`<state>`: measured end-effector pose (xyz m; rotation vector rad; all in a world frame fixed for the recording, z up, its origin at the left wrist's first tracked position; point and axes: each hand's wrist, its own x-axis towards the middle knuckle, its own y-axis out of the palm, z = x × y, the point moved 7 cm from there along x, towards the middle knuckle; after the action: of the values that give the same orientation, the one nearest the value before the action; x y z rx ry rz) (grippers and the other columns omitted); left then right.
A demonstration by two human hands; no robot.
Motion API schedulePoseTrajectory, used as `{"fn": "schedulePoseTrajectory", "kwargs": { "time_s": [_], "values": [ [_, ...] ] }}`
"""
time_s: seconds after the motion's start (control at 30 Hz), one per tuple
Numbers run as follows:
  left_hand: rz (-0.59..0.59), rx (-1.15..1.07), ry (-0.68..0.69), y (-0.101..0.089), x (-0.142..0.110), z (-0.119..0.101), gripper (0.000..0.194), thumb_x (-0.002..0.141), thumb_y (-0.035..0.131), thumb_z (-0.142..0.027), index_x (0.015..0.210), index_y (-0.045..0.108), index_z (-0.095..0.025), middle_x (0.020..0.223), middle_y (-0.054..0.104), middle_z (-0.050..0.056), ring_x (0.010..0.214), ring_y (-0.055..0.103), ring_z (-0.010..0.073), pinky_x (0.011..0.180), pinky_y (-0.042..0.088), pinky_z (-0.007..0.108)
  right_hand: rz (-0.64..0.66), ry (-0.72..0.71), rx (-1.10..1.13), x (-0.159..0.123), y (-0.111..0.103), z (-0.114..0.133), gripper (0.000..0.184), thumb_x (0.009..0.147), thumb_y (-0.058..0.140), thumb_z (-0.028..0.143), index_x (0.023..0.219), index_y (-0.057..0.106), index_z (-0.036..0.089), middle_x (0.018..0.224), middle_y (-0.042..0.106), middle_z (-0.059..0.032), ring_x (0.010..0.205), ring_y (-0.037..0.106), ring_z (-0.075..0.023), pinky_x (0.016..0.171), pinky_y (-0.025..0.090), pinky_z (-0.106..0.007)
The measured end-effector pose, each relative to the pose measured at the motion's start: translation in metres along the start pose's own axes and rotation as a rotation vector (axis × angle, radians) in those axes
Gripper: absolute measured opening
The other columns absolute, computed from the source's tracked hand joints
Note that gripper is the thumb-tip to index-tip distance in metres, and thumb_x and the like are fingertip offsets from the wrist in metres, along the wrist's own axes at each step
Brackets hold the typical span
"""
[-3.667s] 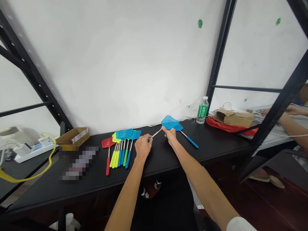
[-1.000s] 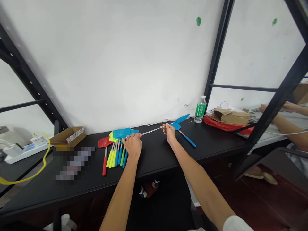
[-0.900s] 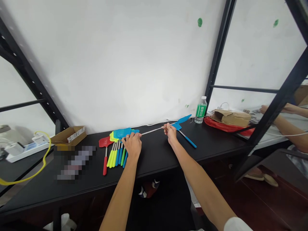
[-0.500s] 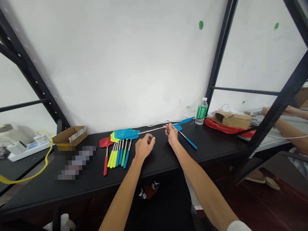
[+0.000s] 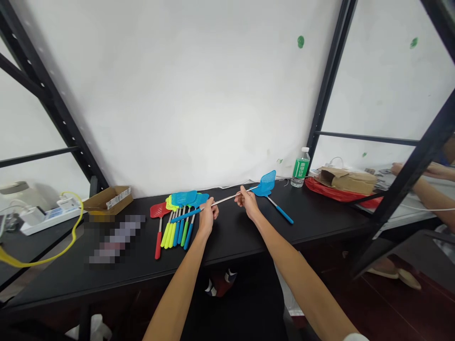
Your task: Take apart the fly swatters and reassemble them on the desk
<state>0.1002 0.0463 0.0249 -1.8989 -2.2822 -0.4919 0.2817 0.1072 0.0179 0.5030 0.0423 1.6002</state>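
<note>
A blue fly swatter (image 5: 268,179) is held crosswise above the desk, its head to the right and its blue handle to the left. My left hand (image 5: 207,219) is closed around it where handle and metal shaft meet. Nearer the head, my right hand (image 5: 248,203) pinches the shaft between thumb and fingers. Left of my hands lies a row of several fly swatters (image 5: 177,229) with yellow, blue and green handles, their heads overlapping. A red fly swatter (image 5: 158,239) lies at the row's left end. Behind the held one, another blue-handled fly swatter (image 5: 284,214) rests on the desk.
A water bottle (image 5: 300,168) stands against the wall at the back right. An open cardboard box (image 5: 119,202) and a power strip (image 5: 50,219) with a yellow cable are on the left. Beyond the black rack post (image 5: 408,156), another person's arms reach over the neighbouring desk.
My left hand has closed on the swatter near its handle. The swatter has tilted, its handle end lower, and its head now shows its broad face. My right hand has shifted slightly left.
</note>
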Motion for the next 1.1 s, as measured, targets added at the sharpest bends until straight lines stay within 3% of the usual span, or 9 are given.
{"fn": "schedulePoseTrajectory", "kwargs": {
  "time_s": [0.2, 0.47, 0.57, 0.67, 0.8, 0.93, 1.1],
  "values": [
    [0.068, 0.032, -0.015, 0.007, -0.002, -0.003, 0.044, 0.083, 0.051, -0.045, 0.056, 0.024, -0.022, 0.047, 0.026, -0.007, 0.040, 0.025, 0.0056, 0.040, 0.020, 0.021, -0.228, -0.041, -0.109, 0.005, -0.017, -0.001, 0.041, 0.082, 0.055, 0.047, 0.051, 0.053, 0.020, 0.040, 0.049, 0.0003, 0.038, 0.043, -0.0108, 0.041, 0.033, -0.024],
    [0.034, 0.053, 0.002, -0.017, -0.009, -0.027, 0.047, 0.079, 0.057, -0.045, 0.052, 0.026, -0.021, 0.048, 0.025, -0.006, 0.041, 0.026, 0.0056, 0.040, 0.018, 0.022, -0.387, -0.036, -0.084, 0.014, -0.045, 0.009, 0.030, 0.076, 0.054, 0.031, 0.048, 0.047, 0.022, 0.036, 0.041, 0.0032, 0.034, 0.035, -0.0095, 0.037, 0.028, -0.025],
    [0.016, 0.030, -0.002, -0.039, -0.006, -0.040, 0.046, 0.077, 0.060, -0.042, 0.053, 0.027, -0.021, 0.048, 0.026, -0.006, 0.040, 0.025, 0.0055, 0.040, 0.018, 0.021, -0.395, -0.043, -0.060, 0.021, -0.050, 0.018, 0.028, 0.074, 0.053, 0.029, 0.048, 0.046, 0.023, 0.035, 0.040, 0.0035, 0.033, 0.034, -0.0093, 0.035, 0.026, -0.024],
    [-0.061, -0.002, 0.020, -0.080, -0.001, -0.054, 0.045, 0.074, 0.063, -0.039, 0.053, 0.027, -0.021, 0.046, 0.023, -0.008, 0.038, 0.023, 0.0054, 0.038, 0.018, 0.021, -0.444, -0.055, -0.052, 0.026, -0.060, 0.025, 0.025, 0.072, 0.052, 0.027, 0.048, 0.046, 0.023, 0.034, 0.040, 0.0038, 0.032, 0.033, -0.0089, 0.034, 0.025, -0.024],
    [-0.060, -0.003, 0.028, -0.129, 0.000, -0.068, 0.048, 0.076, 0.061, -0.039, 0.050, 0.024, -0.021, 0.040, 0.022, -0.008, 0.035, 0.023, 0.0057, 0.039, 0.023, 0.022, -0.485, -0.077, -0.097, 0.028, -0.080, 0.032, 0.022, 0.070, 0.053, 0.024, 0.048, 0.048, 0.021, 0.035, 0.042, 0.0034, 0.033, 0.035, -0.0090, 0.034, 0.028, -0.023],
    [-0.014, 0.002, 0.035, -0.157, -0.002, -0.076, 0.049, 0.077, 0.059, -0.039, 0.047, 0.025, -0.021, 0.037, 0.022, -0.006, 0.034, 0.021, 0.0059, 0.038, 0.024, 0.022, -0.513, -0.093, -0.116, 0.028, -0.095, 0.039, 0.021, 0.069, 0.053, 0.024, 0.049, 0.049, 0.021, 0.036, 0.043, 0.0029, 0.034, 0.037, -0.0093, 0.035, 0.029, -0.023],
    [0.025, 0.000, 0.037, -0.180, -0.002, -0.079, 0.048, 0.079, 0.058, -0.038, 0.047, 0.027, -0.021, 0.037, 0.020, -0.007, 0.034, 0.020, 0.0062, 0.039, 0.028, 0.022, -0.499, -0.094, -0.122, 0.029, -0.101, 0.047, 0.020, 0.070, 0.053, 0.023, 0.050, 0.050, 0.020, 0.038, 0.045, 0.0023, 0.035, 0.037, -0.0091, 0.035, 0.028, -0.023]
  ]
}}
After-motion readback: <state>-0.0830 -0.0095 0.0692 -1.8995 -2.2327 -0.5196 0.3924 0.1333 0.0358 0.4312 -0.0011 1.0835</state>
